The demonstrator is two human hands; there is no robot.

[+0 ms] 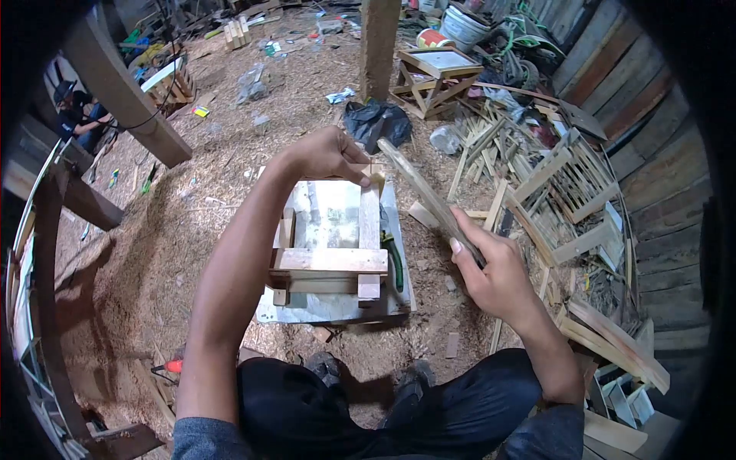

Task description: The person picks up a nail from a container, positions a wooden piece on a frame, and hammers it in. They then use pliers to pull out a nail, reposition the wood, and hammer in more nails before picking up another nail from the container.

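Right fingers (pixel 469 225) clasped a wooden bar (pixel 425 190), its long axis slanting forward-left; left fingers (pixel 354 170), grip indistinct, touched the wooden frame (pixel 330 259) at its far corner

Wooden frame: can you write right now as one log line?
left grip: at far right corner of wooden frame | right grip: holds wooden stick | frame: on white board | green-handled tool: right of frame

A black plastic bag (pixel 377 123) lay at the foot of a square post (pixel 379 54), near a small wooden stand (pixel 439 61) and a white bucket (pixel 463 29). Scrap sticks (pixel 487 142) were heaped near the plank wall (pixel 665 199). At far left was a person (pixel 83 121) in a dark cap (pixel 64 91).
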